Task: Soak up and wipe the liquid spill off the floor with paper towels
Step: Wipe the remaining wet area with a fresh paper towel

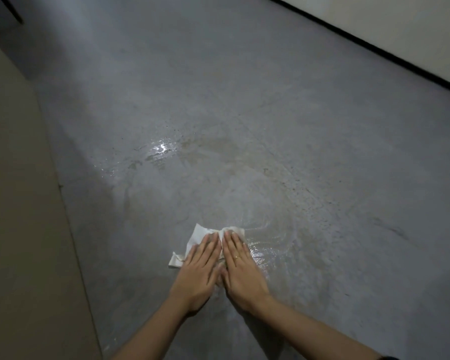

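Both hands lie flat, fingers straight and together, palms pressing one paper towel (198,239) onto the floor (270,74) in the lower middle of the frame; neither curls round it. In the head view, the only one, the left hand (196,268) sits on the towel's left part and the right hand (240,266), with a ring on one finger, on its right part, thumbs almost touching.

The spill (278,252) begins right at the right hand's outer edge, a thin shiny film with ripple lines spreading toward the lower right. A second wet patch (159,150) glints well apart, up and left of the hands near mid-frame, with a faint brownish stain just right of it. So the nearest liquid lies to the right, beside the right hand, and I judge the next sweep should go that way.

The towel is white, crumpled, looks damp and greyish under the fingertips, and its free corners poke out at the upper left and lower left of the left hand.

A pale wall with a dark baseboard (374,51) crosses the upper right.
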`<control>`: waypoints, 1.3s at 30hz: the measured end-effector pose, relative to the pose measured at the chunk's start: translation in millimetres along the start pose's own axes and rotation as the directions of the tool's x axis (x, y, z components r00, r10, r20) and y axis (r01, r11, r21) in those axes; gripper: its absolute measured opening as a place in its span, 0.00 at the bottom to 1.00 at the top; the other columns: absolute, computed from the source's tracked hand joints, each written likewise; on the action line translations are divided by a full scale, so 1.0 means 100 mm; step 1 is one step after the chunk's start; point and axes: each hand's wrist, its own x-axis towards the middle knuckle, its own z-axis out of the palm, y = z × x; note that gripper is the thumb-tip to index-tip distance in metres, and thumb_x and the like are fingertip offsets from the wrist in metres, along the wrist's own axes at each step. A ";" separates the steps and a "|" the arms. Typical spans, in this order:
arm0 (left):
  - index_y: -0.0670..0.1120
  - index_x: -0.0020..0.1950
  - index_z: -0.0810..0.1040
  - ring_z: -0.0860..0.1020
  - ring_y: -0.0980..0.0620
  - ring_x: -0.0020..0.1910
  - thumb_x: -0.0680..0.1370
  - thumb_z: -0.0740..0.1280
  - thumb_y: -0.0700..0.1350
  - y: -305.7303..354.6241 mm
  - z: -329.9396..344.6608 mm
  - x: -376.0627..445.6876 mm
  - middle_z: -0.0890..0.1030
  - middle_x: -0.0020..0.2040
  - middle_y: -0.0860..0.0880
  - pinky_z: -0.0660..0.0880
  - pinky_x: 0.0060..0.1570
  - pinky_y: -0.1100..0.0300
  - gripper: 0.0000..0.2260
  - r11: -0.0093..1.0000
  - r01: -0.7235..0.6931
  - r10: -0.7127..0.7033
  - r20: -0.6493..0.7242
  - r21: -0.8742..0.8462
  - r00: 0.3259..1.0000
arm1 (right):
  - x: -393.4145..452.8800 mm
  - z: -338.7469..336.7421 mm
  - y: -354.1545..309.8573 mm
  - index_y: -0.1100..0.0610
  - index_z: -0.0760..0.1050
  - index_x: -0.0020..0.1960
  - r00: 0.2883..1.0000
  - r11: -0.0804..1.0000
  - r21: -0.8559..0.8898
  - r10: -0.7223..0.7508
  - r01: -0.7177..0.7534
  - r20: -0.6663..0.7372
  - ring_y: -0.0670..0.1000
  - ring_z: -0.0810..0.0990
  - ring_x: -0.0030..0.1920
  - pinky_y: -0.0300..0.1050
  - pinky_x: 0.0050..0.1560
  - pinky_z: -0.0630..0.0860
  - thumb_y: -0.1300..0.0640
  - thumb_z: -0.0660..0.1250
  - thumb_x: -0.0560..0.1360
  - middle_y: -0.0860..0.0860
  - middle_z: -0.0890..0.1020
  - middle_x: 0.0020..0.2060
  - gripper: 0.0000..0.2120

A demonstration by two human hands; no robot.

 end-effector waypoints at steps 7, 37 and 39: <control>0.45 0.79 0.47 0.44 0.51 0.78 0.83 0.40 0.56 -0.10 0.25 -0.62 0.44 0.80 0.50 0.46 0.73 0.51 0.27 0.993 0.118 -0.117 -0.071 0.010 0.991 | -0.31 0.10 -0.37 0.63 0.53 0.78 0.991 0.990 -0.026 -0.137 0.137 0.009 0.54 0.47 0.78 0.49 0.75 0.47 0.51 0.50 0.82 0.56 0.52 0.78 0.28; 0.56 0.53 0.79 0.81 0.45 0.53 0.77 0.58 0.53 0.48 -0.27 -0.51 0.83 0.52 0.48 0.74 0.56 0.48 0.12 0.290 0.037 -0.760 -0.206 -0.956 0.616 | -0.96 -0.07 -0.34 0.49 0.35 0.78 0.960 0.937 0.229 0.278 -0.264 -0.028 0.53 0.27 0.75 0.50 0.76 0.35 0.28 0.51 0.74 0.51 0.31 0.76 0.44; 0.55 0.53 0.79 0.80 0.42 0.53 0.77 0.58 0.53 0.39 -0.33 -0.53 0.83 0.52 0.46 0.74 0.53 0.48 0.12 0.274 0.034 -0.786 -0.203 -0.961 0.584 | -0.88 0.04 -0.56 0.52 0.37 0.78 0.968 0.951 0.183 0.252 -0.248 0.003 0.57 0.29 0.75 0.54 0.74 0.35 0.27 0.50 0.75 0.56 0.34 0.76 0.45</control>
